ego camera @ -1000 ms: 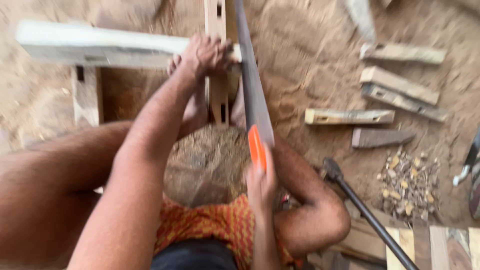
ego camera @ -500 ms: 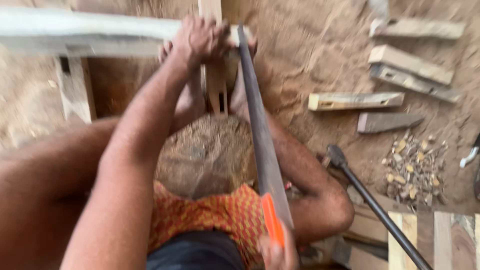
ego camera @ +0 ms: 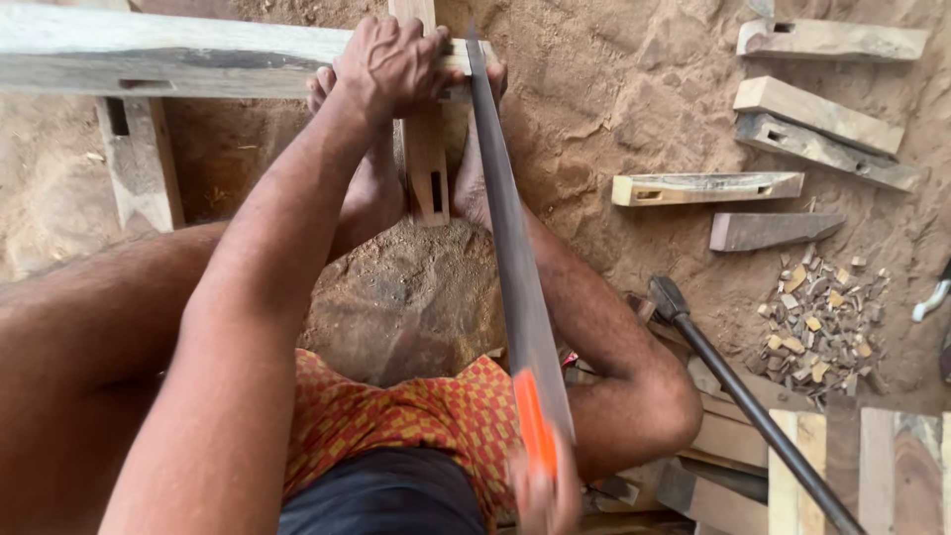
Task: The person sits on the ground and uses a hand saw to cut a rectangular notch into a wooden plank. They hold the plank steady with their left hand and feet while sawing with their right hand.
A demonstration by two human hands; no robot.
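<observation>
The left hand [ego camera: 391, 67] was pressed down on a long grey wooden beam [ego camera: 168, 61], with the fingers curled over its far edge so that the beam was clasped and held firm. The right hand [ego camera: 543, 495] was seen blurred at the bottom edge, closed around the orange handle [ego camera: 533, 421] of a hand saw [ego camera: 505, 238]. The saw's long dark blade was laid across the beam just right of the left hand, its tip reaching past the wood. Below the left hand, a short upright timber [ego camera: 426, 163] with a slot cut in it was braced between two bare feet on the sandy ground. Well to the right of the saw, several cut wooden blocks [ego camera: 705, 187] and a heap of wood chips [ego camera: 817, 322] were scattered, and a dark-handled hammer [ego camera: 733, 396] was lying near the right knee.
</observation>
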